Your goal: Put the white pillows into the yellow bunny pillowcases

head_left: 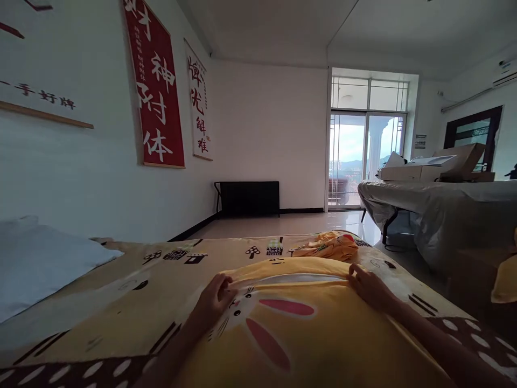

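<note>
A yellow pillowcase (pixel 307 334) printed with a rabbit face and pink ears lies in front of me on a beige patterned bedsheet (pixel 133 291). A white pillow edge (pixel 299 278) shows in its open far end. My left hand (pixel 214 302) pinches the case's left far corner, fingers curled round the fabric. At the right far corner, my right hand (pixel 369 288) grips the same edge with bent fingers.
A white pillow (pixel 36 258) lies at the bed's left. A crumpled yellow cloth (pixel 329 245) sits at the bed's far edge. To the right stands a grey-covered table (pixel 444 210) with cardboard boxes (pixel 436 164). Red and white scrolls hang on the left wall; a glass door is beyond.
</note>
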